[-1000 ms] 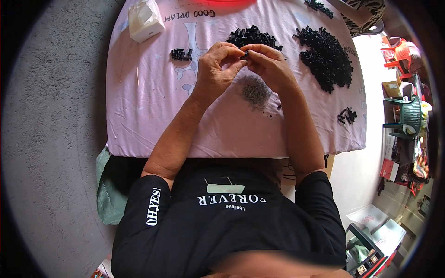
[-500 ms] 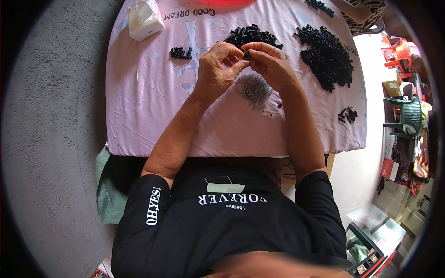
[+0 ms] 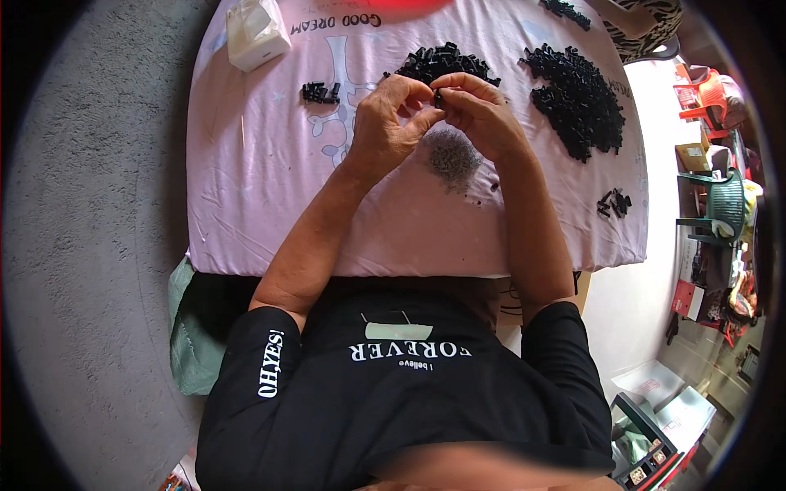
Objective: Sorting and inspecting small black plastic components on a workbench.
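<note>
Both my hands meet above the pink cloth-covered table (image 3: 270, 204), fingertips pinched around one small black plastic part (image 3: 438, 99). My left hand (image 3: 393, 123) has its thumb and forefinger closed at the part's left side. From the right, my right hand (image 3: 481, 114) grips the same part between thumb and fingers, which hide most of it. Just beyond the fingers lies a heap of black plastic parts (image 3: 446, 61). Below the hands is a pile of tiny grey metallic pieces (image 3: 454, 162), partly covered by my right hand.
A larger heap of black parts (image 3: 577, 102) spreads at the right. Small groups lie at the left (image 3: 320, 93) and near the right edge (image 3: 614, 203). A white tissue box (image 3: 258, 34) stands at the far left, with a thin stick (image 3: 242, 131) nearby. Green chair (image 3: 720, 204) beyond.
My hands have shifted very slightly, with small finger movements around the black part. The heaps look the same.
</note>
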`<state>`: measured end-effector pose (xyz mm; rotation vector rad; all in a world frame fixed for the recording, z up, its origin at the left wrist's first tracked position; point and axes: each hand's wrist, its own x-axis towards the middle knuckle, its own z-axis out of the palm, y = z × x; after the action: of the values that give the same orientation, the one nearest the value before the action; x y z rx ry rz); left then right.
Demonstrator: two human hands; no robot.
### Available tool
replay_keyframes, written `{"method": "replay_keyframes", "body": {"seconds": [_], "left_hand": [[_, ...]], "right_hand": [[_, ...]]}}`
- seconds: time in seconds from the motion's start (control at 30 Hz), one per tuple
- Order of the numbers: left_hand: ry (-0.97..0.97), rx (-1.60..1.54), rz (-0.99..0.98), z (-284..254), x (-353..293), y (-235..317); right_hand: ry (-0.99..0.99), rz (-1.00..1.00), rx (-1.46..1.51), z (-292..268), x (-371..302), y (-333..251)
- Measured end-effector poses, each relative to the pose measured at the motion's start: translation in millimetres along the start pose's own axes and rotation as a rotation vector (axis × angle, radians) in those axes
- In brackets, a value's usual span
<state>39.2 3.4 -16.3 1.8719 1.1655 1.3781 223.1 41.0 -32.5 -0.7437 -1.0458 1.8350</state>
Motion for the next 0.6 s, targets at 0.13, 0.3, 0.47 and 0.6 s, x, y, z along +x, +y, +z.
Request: {"method": "replay_keyframes", "body": {"seconds": [0.13,0.3,0.47,0.6], "left_hand": [[-0.017,0.007,0.015,-1.6,0.2,-0.4],[-0.023,0.017,0.015,-0.8,0.5,1.1],[-0.045,0.018,0.054,-2.6,3.1,1.1],[-0.102,0.059,0.098,-7.0,4.6,-1.4]], "right_hand": [[-0.015,0.006,0.024,-1.0,0.8,2.1],[0.029,0.038,0.031,0.5,1.6,2.9],[0.005,0.007,0.009,1.4,0.3,1.5],[-0.011,0.015,-0.024,3.1,0.5,-0.5]]}}
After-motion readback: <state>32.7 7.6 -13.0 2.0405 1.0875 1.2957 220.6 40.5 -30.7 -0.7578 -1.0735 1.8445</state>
